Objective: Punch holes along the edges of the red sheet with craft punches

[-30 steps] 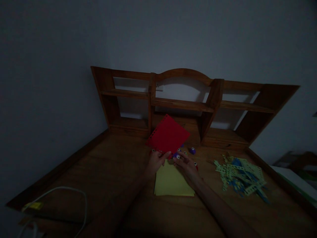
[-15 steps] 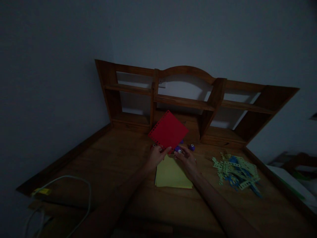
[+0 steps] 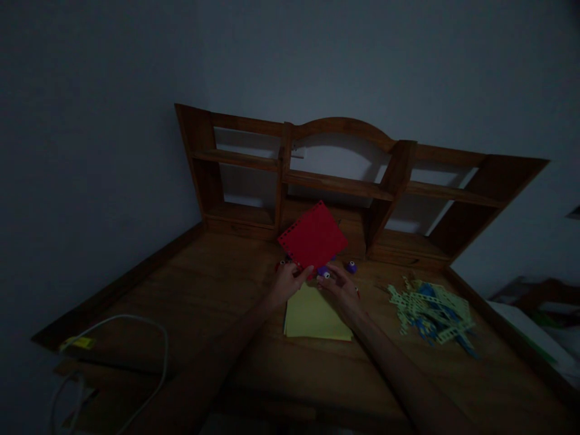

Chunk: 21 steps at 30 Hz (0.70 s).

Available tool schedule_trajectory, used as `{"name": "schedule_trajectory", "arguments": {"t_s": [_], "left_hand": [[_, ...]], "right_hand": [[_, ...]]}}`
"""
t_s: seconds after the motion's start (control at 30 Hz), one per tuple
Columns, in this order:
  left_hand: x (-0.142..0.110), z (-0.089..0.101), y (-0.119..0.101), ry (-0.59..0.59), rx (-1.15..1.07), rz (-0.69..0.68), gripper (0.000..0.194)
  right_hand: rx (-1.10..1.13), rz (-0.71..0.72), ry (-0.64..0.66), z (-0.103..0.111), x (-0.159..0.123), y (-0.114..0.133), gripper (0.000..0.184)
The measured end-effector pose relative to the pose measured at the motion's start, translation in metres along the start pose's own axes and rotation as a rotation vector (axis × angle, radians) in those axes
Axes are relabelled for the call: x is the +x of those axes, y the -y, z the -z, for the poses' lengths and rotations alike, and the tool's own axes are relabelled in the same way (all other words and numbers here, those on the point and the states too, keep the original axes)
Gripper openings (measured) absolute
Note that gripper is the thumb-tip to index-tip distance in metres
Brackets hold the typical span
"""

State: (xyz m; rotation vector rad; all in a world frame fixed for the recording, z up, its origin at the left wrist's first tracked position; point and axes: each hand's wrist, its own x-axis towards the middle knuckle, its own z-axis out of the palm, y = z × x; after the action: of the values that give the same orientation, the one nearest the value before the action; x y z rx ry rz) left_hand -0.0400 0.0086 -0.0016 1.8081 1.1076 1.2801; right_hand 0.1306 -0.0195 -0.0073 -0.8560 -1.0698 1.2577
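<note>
My left hand [image 3: 288, 283] pinches the lower corner of a red paper sheet [image 3: 313, 237] with a row of punched holes along one edge, and holds it tilted above the wooden desk [image 3: 217, 290]. Beside it, my right hand [image 3: 341, 290] is closed around a small purple punch [image 3: 324, 273] right at the sheet's lower edge. A yellow paper sheet [image 3: 315, 315] lies flat on the desk under both hands. Another purple punch [image 3: 351, 266] stands a little to the right.
A heap of green and blue punched paper strips [image 3: 430, 309] lies on the right. A wooden shelf unit [image 3: 335, 181] rises at the back of the desk. A white cable [image 3: 136, 356] curls at the front left. The room is dim.
The red sheet has tipped slightly and shifted a little right in my left hand. My right hand stays on the purple punch at its edge. The view has drifted a bit.
</note>
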Motion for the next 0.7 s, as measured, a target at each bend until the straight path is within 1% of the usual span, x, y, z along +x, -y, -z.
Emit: {"name": "schedule_trajectory", "arguments": {"t_s": [0.13, 0.27, 0.43, 0.57, 0.7], "left_hand": [[-0.002, 0.0021, -0.0074, 0.005, -0.02, 0.017, 0.046], [-0.0024, 0.0035, -0.0089, 0.014, -0.013, 0.009, 0.046], [-0.0026, 0.0052, -0.0076, 0.093, 0.036, 0.026, 0.05], [-0.0036, 0.0061, -0.0075, 0.134, 0.03, 0.046, 0.053], [-0.0036, 0.0056, -0.0071, 0.158, 0.006, 0.041, 0.053]], "right_hand": [[0.031, -0.037, 0.006, 0.0012, 0.0002, -0.0024, 0.049], [0.067, -0.097, 0.036, -0.001, -0.0028, 0.0023, 0.04], [0.166, -0.166, 0.059, -0.0003, -0.004, 0.0043, 0.03], [0.205, -0.23, 0.059, 0.0022, -0.0034, 0.0035, 0.028], [0.195, -0.213, 0.064, 0.003, -0.0022, 0.0024, 0.026]]}}
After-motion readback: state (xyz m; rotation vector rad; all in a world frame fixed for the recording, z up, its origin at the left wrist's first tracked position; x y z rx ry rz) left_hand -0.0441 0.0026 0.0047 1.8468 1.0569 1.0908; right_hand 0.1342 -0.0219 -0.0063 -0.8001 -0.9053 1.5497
